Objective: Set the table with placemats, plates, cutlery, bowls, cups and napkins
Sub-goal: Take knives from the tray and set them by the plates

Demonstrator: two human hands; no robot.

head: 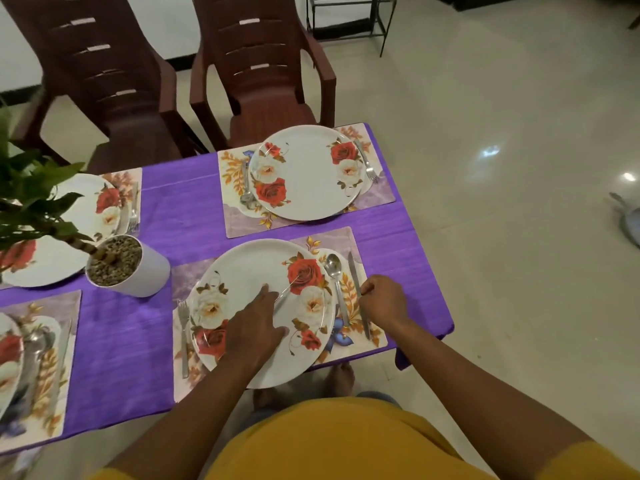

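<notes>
A white plate with red roses [256, 271] lies on the near floral placemat [346, 237]. My left hand [254, 327] rests flat on this plate, fingers spread. To the right of the plate lie a spoon [334, 268] and a knife [353, 268] on the mat. My right hand [382, 299] is pinched on the knife's middle. A fork [183, 323] lies left of the plate. Across the table a second plate [306, 173] sits on its own placemat [381, 194], with a spoon [246, 188] on its left and a fork [367, 161] on its right.
A purple tablecloth [180, 209] covers the table. A potted plant in a white pot [138, 268] stands in the middle. Two more place settings [90, 216] [41, 362] lie at the left. Two brown plastic chairs [263, 71] stand at the far side. The table's right edge drops to tiled floor.
</notes>
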